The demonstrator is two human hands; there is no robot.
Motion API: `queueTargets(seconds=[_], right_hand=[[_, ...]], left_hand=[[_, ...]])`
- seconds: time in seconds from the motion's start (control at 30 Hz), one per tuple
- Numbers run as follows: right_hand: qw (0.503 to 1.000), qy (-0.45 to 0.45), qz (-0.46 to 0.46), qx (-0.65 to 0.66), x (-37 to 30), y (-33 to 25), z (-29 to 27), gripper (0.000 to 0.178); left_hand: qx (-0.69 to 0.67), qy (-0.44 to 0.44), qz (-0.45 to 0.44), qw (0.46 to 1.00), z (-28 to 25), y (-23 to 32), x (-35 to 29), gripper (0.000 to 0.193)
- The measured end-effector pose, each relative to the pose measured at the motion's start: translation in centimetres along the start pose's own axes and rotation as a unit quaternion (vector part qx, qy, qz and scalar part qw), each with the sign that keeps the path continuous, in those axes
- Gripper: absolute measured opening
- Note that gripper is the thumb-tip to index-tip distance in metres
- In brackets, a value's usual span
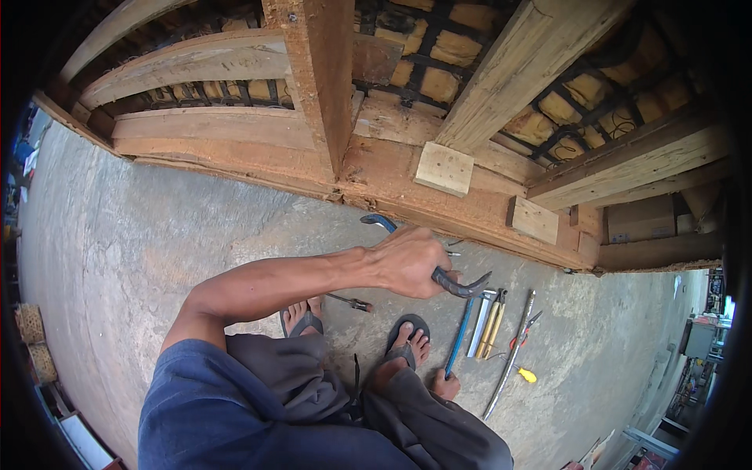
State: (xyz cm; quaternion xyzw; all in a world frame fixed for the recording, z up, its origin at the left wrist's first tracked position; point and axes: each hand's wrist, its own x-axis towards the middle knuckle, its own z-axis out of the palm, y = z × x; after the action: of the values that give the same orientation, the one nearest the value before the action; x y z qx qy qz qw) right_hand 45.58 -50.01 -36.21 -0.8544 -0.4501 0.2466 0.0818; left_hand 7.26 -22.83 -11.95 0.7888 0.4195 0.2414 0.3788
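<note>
"Starting nearest, what does the left hand [415,262] have?"

"A curved pry bar [464,287], in front of the wooden frame [266,157] and above the floor [196,235]. Its blue hooked end is close to the frame's bottom rail; I can't tell whether they touch."

"And the fingers?"

"Folded snugly round the middle of the bar, with no gap showing; the fingertips are hidden beneath the hand."

"The right hand [446,384]?"

"Lower, farther out from the frame, partly covered by the leg. Its fingers look closed round the near end of a blue-handled tool [460,337], whose other end points at the frame. How hard they squeeze, I can't tell."

"What else is down there?"

"In front of the frame's right half, a flat silver strip [478,327], a long metal rod [509,356] and a yellow-handled tool [527,376] lie on the floor."

"And the frame itself?"

"Thick beams meet the bottom rail, which bears a pale wooden block [443,168]. Behind the beams, dark straps [423,60] cross yellowish padding [457,47]."

"Farthest off?"

"A grey boxy thing [699,338], well apart from the frame's right end."
</note>
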Motion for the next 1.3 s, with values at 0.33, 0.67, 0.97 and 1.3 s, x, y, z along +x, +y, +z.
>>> queueTargets(seconds=[0.33, 0.67, 0.97, 1.3], right_hand=[[0.996, -0.065, 0.054, 0.007, 1.0, -1.0, -2.3, 0.04], [0.995, -0.079, 0.058, 0.001, 0.4, -2.0, -2.3, 0.04], [0.997, -0.062, 0.036, -0.017, 0.7, -1.7, -2.0, 0.039], [0.997, -0.068, 0.046, -0.01, 0.5, -1.1, -1.9, 0.036]], left_hand=[[-0.066, -0.08, -0.113, 0.988, 1.9, -1.1, -2.0, 0.015], [-0.026, -0.123, -0.148, 0.981, 3.9, -3.2, -4.5, 0.021], [-0.003, -0.133, -0.172, 0.976, 3.8, -3.3, -3.7, 0.02], [0.072, -0.222, -0.247, 0.941, 5.2, -4.0, -5.0, 0.026]])
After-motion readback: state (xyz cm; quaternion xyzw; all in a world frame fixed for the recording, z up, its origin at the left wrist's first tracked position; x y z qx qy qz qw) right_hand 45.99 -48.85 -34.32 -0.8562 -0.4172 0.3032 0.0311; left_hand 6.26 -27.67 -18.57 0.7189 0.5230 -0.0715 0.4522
